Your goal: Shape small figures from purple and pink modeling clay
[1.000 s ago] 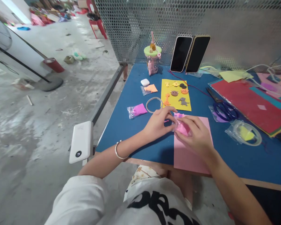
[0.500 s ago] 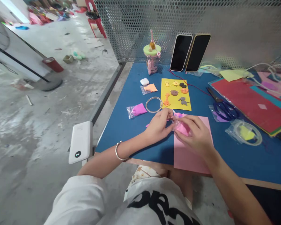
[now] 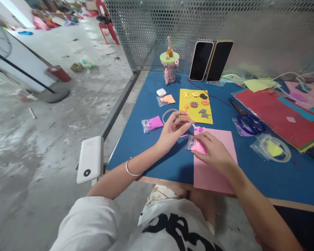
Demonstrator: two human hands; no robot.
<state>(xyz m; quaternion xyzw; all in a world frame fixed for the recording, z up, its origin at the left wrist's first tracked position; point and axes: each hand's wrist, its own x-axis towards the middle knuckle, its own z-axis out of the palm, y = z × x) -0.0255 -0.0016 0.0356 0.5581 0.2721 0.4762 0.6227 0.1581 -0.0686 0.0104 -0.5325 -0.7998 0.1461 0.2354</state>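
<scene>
My right hand [image 3: 211, 150] grips a small clear bag of pink clay [image 3: 198, 146] above the pink sheet [image 3: 214, 177]. To its left, my left hand [image 3: 174, 130] is raised with the fingers apart and nothing in them. A small pink and purple figure [image 3: 199, 130] lies at the top edge of the pink sheet, partly behind my right fingers. Under my left fingertips a thin pink tool [image 3: 183, 136] shows in part. The yellow sheet [image 3: 183, 99] beyond holds several small clay animals, such as a grey one [image 3: 204, 113]. My left hand partly covers a grey ring [image 3: 165, 116].
A bag of magenta clay [image 3: 155, 123], a bag of orange clay [image 3: 169, 99] and a white case [image 3: 161, 92] lie at left. Two phones [image 3: 201, 61] lean on the mesh panel beside a lidded cup [image 3: 170, 66]. Blue scissors [image 3: 248, 122] and coloured sheets [image 3: 277, 115] lie at right.
My left hand has let go of the clear bag and moved a little left, its fingers spreading. The bag stays in my right hand, its open-looking end now showing.
</scene>
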